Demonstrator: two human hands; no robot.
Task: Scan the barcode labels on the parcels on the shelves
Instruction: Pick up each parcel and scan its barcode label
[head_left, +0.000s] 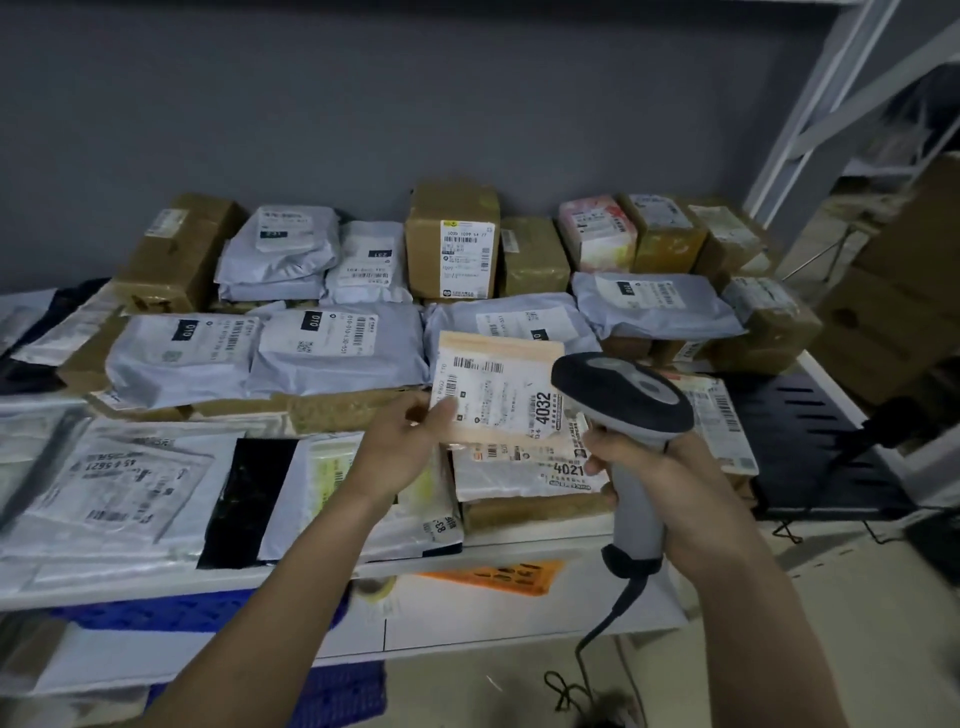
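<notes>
a: far left?
b: flat white mailer with a label reading 1545821, lying on the shelf. just right of it a black bag overlapping a white one.

a: back rows?
b: brown box at the left rear, grey poly bags in front of it, tall taped carton upright mid-back, label facing the camera. pink printed box further right, more brown boxes past it.

a: left hand?
b: left hand pinches the left edge of a beige parcel, thumb on the front, fingers curled behind. it's lifted and tilted above the pile, its barcode label facing the camera, "4032" printed lower right.

a: under it?
b: white parcel marked 4021, lying on a brown box.

a: right hand?
b: right hand wrapped around the grey handle of the scanner, fingers closed on the grip. the dark head sits just right of the beige parcel, overlapping its right edge. can't tell if they touch. cable hangs down off the handle.

a: far right?
b: dark perforated panel, white shelf frame beyond.
</notes>
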